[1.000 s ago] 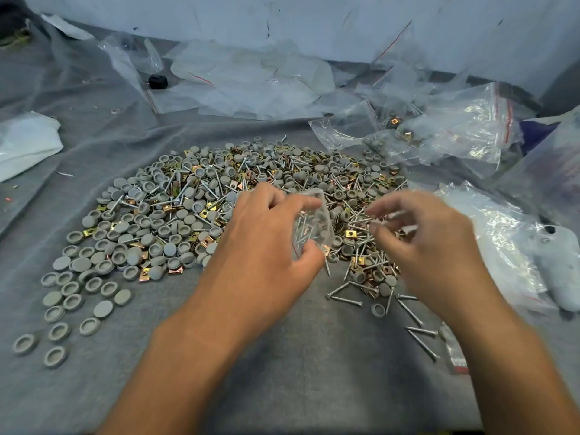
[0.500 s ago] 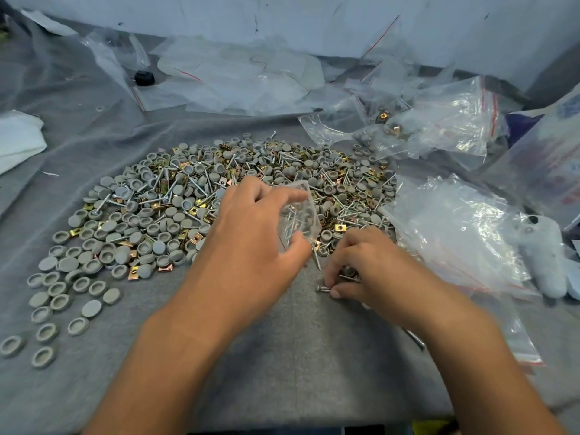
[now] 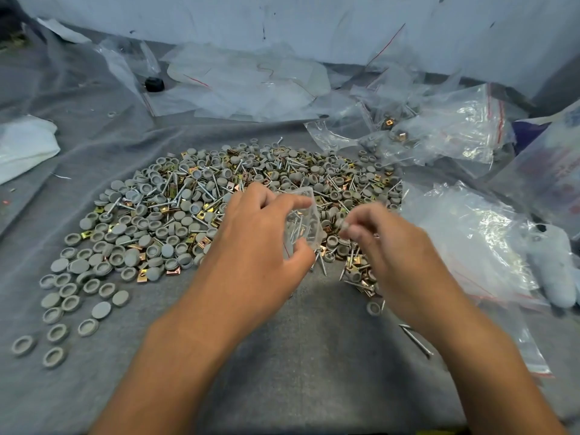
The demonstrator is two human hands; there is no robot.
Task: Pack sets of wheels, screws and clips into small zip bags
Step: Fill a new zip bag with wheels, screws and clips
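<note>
Head view, the only one supplied. The person stands over a grey cloth-covered table [image 3: 298, 356] bearing a broad heap of parts [image 3: 226, 208]: grey wheels, brass-coloured clips and long screws mixed together, with loose wheels trailing off toward the near left.

The left hand [image 3: 260, 243] holds a small zip bag [image 3: 303, 221] just above the near edge of the heap, forefinger along the top and thumb beneath, fingers curled round it. Several screws are visible inside through the clear plastic. The bag's mouth appears to face the right hand.

The right hand [image 3: 376, 237] is just beside the bag, fingertips bunched in a pinch. It is motion-blurred; something small and grey seems to sit between the fingertips, but I cannot confirm what it is.

Judgement: the step in hand is feeding a part into the open bag. To do it well, the left hand should keep the mouth spread and tilted toward the incoming piece, with the bag's base low so the screws already inside do not slide out. The right hand should release only once its fingertips are past the lip. Screw points could pierce the thin plastic if the bag is squeezed.

Pose: both forearms run forward from the near edge and converge over the heap, wrists raised clear of the cloth.

Filled bags [image 3: 439, 133] lie at the far right, empty bags [image 3: 477, 240] at the near right.
</note>
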